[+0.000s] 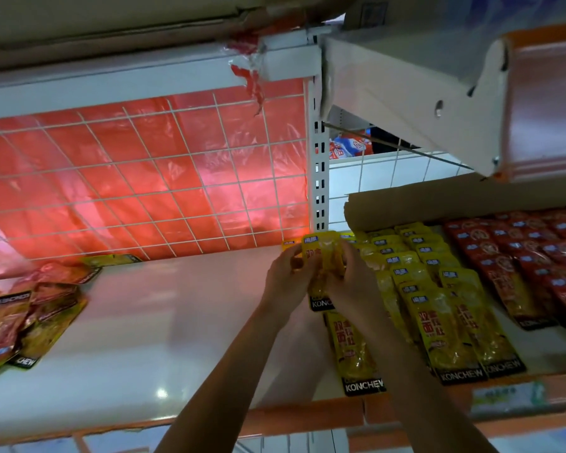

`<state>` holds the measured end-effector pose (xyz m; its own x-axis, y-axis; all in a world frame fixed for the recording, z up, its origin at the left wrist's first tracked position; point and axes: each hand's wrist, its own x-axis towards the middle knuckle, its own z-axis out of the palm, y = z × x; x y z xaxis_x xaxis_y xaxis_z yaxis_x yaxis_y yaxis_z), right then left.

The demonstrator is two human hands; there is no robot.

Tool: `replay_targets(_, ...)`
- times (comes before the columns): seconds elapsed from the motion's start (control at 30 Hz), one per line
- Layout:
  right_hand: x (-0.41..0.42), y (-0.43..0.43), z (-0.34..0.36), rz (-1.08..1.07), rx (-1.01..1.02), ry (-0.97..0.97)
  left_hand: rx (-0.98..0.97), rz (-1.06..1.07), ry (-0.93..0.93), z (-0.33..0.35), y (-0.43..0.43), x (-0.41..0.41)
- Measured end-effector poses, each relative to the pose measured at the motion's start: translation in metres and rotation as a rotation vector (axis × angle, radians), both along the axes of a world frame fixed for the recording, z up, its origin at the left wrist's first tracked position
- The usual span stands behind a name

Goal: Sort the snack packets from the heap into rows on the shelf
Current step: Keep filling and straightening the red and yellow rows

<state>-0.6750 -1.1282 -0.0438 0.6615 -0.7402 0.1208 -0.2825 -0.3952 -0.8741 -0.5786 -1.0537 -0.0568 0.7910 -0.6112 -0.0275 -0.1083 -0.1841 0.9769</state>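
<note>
Left hand [286,277], right hand [353,284] around yellow KONCHEW packet [321,251]

You are stretching both bare arms forward and upward, the forearms rising from the lower edge and angling in toward each other at the wrists. Your left hand [286,277] is curling its fingers round the left edge of a yellow packet [321,253]. Your right hand [352,282] is gripping the same packet's right side, fingers bent over it. Both hands are sitting close together at the same height, their backs facing you.
</note>
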Motion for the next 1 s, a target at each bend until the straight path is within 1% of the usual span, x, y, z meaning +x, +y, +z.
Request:
replay_targets(0.07, 0.006, 0.004, 0.002, 0.033, -0.029, 0.012, 0.005, 0.018, -0.014, -0.001, 0.004, 0.002)
replay_targets(0.13, 0.008, 0.004, 0.002, 0.066, -0.077, 0.052, 0.011, 0.124, -0.02, -0.006, 0.008, 0.012)
replay_targets(0.2, 0.007, 0.003, 0.0, 0.07, -0.129, 0.136, 0.049, 0.227, -0.015, -0.012, 0.012, 0.024)
replay_targets(0.27, 0.005, 0.003, -0.004, 0.065, -0.175, 0.173, 0.104, 0.275, -0.042, -0.016, 0.014, 0.034)
replay_targets(0.37, 0.0, 0.005, -0.013, 0.065, -0.247, 0.22, 0.156, 0.265, -0.097, -0.022, 0.014, 0.038)
replay_targets(0.47, -0.003, 0.006, -0.02, 0.066, -0.29, 0.24, 0.157, 0.224, -0.126, -0.026, 0.007, 0.037)
replay_targets(0.7, -0.003, 0.003, -0.025, 0.061, -0.303, 0.253, 0.239, 0.174, -0.254, -0.029, -0.003, 0.035)
replay_targets(0.8, -0.003, 0.002, -0.025, 0.057, -0.294, 0.268, 0.32, 0.153, -0.335, -0.03, -0.004, 0.037)
replay_targets(0.9, -0.002, 0.003, -0.025, 0.065, -0.289, 0.284, 0.444, 0.153, -0.415, -0.031, -0.005, 0.039)
replay_targets(1.0, -0.001, 0.003, -0.025, 0.079, -0.293, 0.297, 0.534, 0.159, -0.458, -0.033, -0.007, 0.041)
